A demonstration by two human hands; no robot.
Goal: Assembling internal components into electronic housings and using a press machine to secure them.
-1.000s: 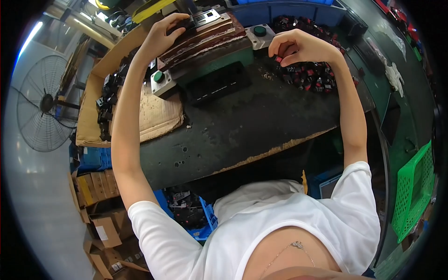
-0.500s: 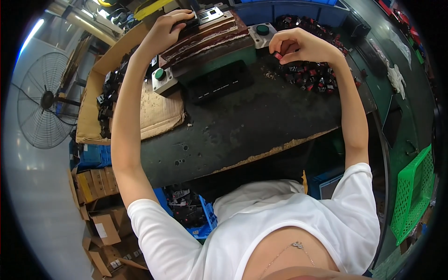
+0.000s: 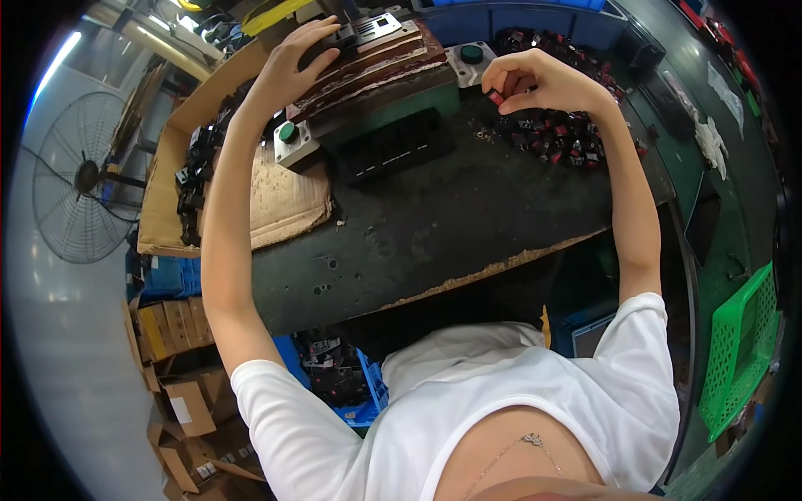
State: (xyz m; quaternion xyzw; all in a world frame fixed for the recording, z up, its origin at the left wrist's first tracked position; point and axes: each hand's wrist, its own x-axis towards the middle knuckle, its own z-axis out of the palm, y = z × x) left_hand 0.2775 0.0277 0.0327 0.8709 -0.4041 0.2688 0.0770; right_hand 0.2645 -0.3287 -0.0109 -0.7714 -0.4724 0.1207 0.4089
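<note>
My left hand (image 3: 294, 65) is at the upper left, beside a metal-topped fixture (image 3: 378, 30) on a stack of dark red plates. Its fingers and thumb are apart, close to a small black plastic part (image 3: 342, 36) at the fixture's left end. Whether the fingertips still touch that part is hard to see. My right hand (image 3: 547, 82) pinches a small red and black plastic part (image 3: 496, 97) between thumb and fingers. It is held above the edge of a pile of similar red and black parts (image 3: 555, 140), right of the fixture.
Two green push buttons on pale boxes flank the fixture, a left one (image 3: 288, 134) and a right one (image 3: 472, 55). A cardboard box (image 3: 159, 213) of black parts stands left on the dark worktable (image 3: 468, 217). A green basket (image 3: 739, 351) is at far right, a fan (image 3: 86, 177) at far left.
My left hand has drawn back slightly leftward from the fixture, its fingers and thumb spreading and showing more of the black part. My right hand stays nearly still with its red and black part.
</note>
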